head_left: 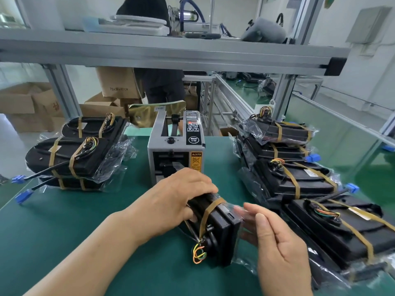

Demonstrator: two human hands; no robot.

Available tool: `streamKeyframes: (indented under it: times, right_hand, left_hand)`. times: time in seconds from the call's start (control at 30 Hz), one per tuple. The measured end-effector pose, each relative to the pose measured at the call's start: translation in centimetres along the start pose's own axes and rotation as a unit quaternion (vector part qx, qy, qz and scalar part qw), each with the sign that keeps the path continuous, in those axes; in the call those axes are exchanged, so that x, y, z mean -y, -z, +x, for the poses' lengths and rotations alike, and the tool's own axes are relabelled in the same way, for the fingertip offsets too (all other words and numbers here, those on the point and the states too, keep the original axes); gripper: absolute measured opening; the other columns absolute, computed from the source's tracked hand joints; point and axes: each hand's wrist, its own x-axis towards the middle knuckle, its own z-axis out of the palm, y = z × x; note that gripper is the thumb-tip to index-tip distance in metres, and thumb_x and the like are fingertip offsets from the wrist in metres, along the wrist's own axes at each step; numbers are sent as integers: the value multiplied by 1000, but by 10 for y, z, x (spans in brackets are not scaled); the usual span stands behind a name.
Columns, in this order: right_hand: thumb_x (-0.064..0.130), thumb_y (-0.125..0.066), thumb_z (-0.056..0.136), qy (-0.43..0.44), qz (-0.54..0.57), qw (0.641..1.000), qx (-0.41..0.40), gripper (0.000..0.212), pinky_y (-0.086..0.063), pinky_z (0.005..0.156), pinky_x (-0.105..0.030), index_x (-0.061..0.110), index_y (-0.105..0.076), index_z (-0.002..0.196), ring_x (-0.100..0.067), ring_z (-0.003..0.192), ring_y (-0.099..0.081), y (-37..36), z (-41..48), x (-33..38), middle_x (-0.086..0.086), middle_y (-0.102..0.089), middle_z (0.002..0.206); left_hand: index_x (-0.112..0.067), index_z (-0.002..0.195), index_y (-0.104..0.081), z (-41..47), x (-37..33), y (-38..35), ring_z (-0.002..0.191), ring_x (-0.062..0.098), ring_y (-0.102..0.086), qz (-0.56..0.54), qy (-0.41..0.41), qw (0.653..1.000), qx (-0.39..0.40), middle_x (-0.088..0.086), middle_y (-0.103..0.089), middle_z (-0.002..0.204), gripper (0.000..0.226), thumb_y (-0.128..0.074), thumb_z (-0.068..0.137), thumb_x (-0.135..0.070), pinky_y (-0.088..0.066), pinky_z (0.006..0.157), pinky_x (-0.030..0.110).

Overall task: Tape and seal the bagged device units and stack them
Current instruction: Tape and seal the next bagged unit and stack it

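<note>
Partly, left hand (171,201) hides the bagged unit (220,229).

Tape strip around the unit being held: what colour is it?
Tan-brown tape strip on the bagged unit, best in the head view.

Bare green mat (70,227) lies open near-left; tape dispenser (175,150) blocks centre, taped stacks (299,180) crowd the right.
</note>
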Motion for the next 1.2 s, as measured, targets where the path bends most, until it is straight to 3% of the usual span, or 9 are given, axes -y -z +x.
streamKeyframes:
  times: [0.13, 0.23, 0.37, 0.47, 0.57, 0.9, 1.0, 1.1, 1.2]
  right_hand:
    - [-2, -85, 58, -50, -10, 995, 90, 50, -50, 70, -6, 31, -79, 95, 0, 85, -73, 4, -1, 2, 7, -79, 92]
    - [-12, -85, 63, -39, -60, 995, 64, 56, -48, 64, -1, 40, -81, 84, 3, 74, -72, 2, -3, 3, 10, -78, 83]
    - [20, -91, 62, 29, -164, 985, 42, 60, -40, 67, 6, 64, -69, 96, 15, 75, -67, -7, -15, 1, 31, -73, 86]
    - [51, -88, 65, 69, -222, 972, 42, 50, -39, 74, 7, 64, -64, 108, 18, 87, -64, -13, -20, 1, 39, -68, 99]
    - [67, -73, 64, 77, -218, 972, 39, 51, -38, 81, 6, 64, -61, 113, 19, 97, -61, -15, -22, -3, 40, -65, 108]
    - [44, -82, 57, 126, -211, 969, 37, 55, -42, 80, 3, 59, -67, 108, 13, 95, -65, -20, -20, -7, 36, -69, 100]
    - [40, -90, 58, 125, -184, 974, 33, 57, -53, 79, -13, 58, -68, 108, 5, 94, -68, -21, -22, -12, 30, -71, 100]
    - [27, -94, 57, 128, -165, 978, 28, 59, -54, 75, -14, 53, -71, 105, 2, 90, -70, -19, -21, -18, 25, -74, 98]
    - [17, -98, 55, 110, -149, 982, 31, 66, -49, 74, -4, 54, -72, 103, 4, 87, -70, -15, -20, -22, 24, -74, 94]
  left_hand:
    - [-10, 127, -66, -4, 4, -12, 128, 12, -48, 8, -30, 999, -37, 0, -61, 131, 64, -72, 68, 12, -32, 114, 24]
    - [-24, 124, -67, -19, 8, -22, 127, 0, -49, -50, 74, 981, -171, -19, -58, 129, 53, -78, 77, -4, -31, 108, 11]
    - [-31, 92, -74, -10, 31, -20, 69, 1, -59, -300, 425, 788, -330, -20, -69, 72, 14, -69, 89, -17, -47, 67, 14]
    - [-13, 84, -72, 10, 51, -19, 51, 6, -52, -491, 512, 631, -314, -7, -67, 62, 6, -71, 88, -16, -46, 49, 19]
    - [-10, 77, -68, 23, 56, -19, 39, 2, -48, -564, 527, 557, -306, -5, -62, 53, 12, -73, 88, -14, -40, 38, 15]
    - [-14, 96, -67, 53, 47, -15, 39, 1, -51, -591, 566, 455, -352, -7, -58, 54, 7, -69, 90, -18, -35, 35, 13]
    - [-14, 89, -61, 57, 43, -19, 40, 3, -49, -585, 547, 437, -410, -6, -56, 53, 5, -65, 88, -12, -31, 34, 13]
    - [-16, 72, -55, 49, 34, -18, 40, 5, -44, -576, 513, 473, -425, -7, -50, 48, 17, -64, 85, -10, -33, 38, 18]
    - [-18, 69, -58, 26, 14, -10, 43, 5, -43, -568, 442, 589, -367, -6, -50, 53, 21, -67, 87, -11, -37, 46, 18]
